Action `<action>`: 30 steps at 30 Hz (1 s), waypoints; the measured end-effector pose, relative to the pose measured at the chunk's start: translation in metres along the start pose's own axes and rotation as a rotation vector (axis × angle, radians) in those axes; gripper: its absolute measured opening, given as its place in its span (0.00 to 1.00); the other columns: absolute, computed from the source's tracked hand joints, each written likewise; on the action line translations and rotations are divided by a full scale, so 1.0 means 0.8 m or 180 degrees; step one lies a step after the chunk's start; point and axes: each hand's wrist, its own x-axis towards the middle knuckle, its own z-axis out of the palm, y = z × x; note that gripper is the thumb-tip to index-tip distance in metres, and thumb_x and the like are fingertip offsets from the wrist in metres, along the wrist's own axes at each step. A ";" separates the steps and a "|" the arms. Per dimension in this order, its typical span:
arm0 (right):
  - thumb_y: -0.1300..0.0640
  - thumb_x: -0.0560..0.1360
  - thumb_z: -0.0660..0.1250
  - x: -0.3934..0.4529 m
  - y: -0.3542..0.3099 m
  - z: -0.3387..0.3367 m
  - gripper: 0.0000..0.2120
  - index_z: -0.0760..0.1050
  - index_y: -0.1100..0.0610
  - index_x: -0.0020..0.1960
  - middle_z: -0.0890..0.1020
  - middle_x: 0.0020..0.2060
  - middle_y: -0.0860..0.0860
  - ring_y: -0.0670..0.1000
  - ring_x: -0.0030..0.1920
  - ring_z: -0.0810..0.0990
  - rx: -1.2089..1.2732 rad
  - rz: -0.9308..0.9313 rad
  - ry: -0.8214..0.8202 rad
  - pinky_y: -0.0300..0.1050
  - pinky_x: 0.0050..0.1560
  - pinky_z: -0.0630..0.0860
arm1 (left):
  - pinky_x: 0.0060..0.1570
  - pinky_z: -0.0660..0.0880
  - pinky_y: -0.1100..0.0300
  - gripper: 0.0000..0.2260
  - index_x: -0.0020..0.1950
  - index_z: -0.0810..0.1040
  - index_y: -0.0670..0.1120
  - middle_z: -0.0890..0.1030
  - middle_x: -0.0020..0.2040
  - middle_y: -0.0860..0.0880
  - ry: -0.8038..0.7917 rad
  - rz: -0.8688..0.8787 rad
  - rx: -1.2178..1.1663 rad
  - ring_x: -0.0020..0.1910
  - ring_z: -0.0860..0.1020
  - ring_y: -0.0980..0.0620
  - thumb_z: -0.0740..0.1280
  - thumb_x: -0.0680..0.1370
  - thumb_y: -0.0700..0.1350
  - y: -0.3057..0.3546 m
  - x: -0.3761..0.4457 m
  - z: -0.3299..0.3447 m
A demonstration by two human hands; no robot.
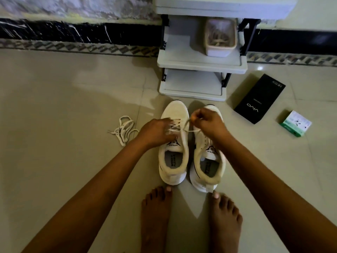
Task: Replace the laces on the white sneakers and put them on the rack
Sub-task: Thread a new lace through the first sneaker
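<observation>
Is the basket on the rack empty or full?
Not empty: the basket on the rack holds a tangle of pale laces.

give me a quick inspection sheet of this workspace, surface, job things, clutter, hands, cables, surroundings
surface: beige tiled floor, glossy, some glare.
job's things: two white sneakers side by side, left sneaker and right sneaker, toes toward the shoe rack; a lace runs across between them; a loose lace lies bunched on the floor.
clutter: black phone box; small green and white box; basket on the rack shelf.
hands: left hand on the left sneaker's laces; right hand pinches the lace.
cables: nothing seen.
surroundings: wall with dark marble skirting; bare feet behind the sneakers.
</observation>
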 end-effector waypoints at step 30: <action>0.47 0.80 0.57 0.003 0.001 0.017 0.16 0.71 0.58 0.60 0.78 0.49 0.54 0.54 0.49 0.77 -0.2252 0.0145 -0.0748 0.45 0.45 0.71 | 0.62 0.59 0.64 0.39 0.75 0.60 0.51 0.62 0.75 0.52 -0.0735 -0.0095 -0.0712 0.73 0.62 0.52 0.74 0.69 0.55 -0.027 0.008 0.001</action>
